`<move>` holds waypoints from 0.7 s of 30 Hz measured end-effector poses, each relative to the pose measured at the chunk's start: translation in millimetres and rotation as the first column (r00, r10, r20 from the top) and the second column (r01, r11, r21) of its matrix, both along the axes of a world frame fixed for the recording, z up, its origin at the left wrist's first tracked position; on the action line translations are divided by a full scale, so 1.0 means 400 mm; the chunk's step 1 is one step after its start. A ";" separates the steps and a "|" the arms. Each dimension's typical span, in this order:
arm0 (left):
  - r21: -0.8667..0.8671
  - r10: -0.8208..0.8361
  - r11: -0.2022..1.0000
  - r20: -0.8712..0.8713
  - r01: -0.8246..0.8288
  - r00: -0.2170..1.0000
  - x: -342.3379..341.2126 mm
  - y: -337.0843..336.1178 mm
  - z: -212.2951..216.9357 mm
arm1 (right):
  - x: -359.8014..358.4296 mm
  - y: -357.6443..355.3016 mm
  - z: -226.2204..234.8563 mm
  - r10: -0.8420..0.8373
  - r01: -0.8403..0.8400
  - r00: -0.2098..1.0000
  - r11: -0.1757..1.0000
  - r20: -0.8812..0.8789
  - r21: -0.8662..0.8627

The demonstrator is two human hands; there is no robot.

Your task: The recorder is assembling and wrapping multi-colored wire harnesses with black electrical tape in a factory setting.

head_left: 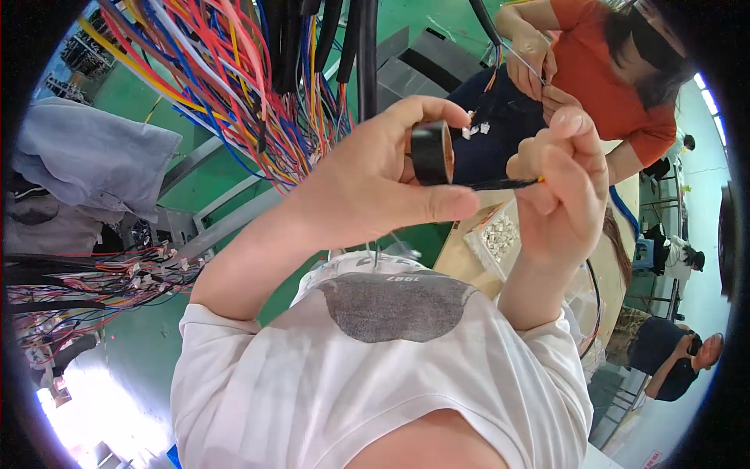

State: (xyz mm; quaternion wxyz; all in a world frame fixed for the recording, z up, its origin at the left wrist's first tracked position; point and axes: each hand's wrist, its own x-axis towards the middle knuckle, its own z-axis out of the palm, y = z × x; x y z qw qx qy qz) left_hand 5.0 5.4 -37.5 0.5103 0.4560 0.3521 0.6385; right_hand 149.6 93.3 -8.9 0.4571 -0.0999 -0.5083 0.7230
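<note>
My left hand (367,172) is closed around a roll of black tape (430,152), its brown core facing right, with the thumb below and the index finger above. To the right, my right hand (566,176) is raised with curled fingers pinching a thin black-wrapped wire end (516,184). A little yellow shows on that wire at the fingertips. The black strip spans the gap between both hands, beside the roll. Whether it is tape drawn off the roll or wrapped wire, I cannot tell.
A thick bundle of coloured wires (226,86) hangs at the upper left, beside black sleeved cables (366,62). A box of small white connectors (496,238) rests on the wooden table (461,254). A co-worker in an orange shirt (601,70) handles a wire across from me. More wires (101,289) lie left.
</note>
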 end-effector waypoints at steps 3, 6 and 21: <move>-0.171 -0.013 0.984 0.173 0.043 0.985 -0.034 0.000 0.018 | 0.006 0.052 -0.019 0.150 -0.155 0.987 0.985 -0.058 -0.080; 0.001 0.032 0.999 0.099 -0.032 0.995 -0.028 0.011 -0.002 | -0.011 0.079 -0.037 0.279 -0.304 0.950 0.930 -0.142 -0.208; 0.047 0.098 0.995 -0.509 -0.086 0.855 0.011 0.057 -0.050 | -0.008 0.147 -0.067 0.529 -0.531 0.847 0.847 -0.058 -0.022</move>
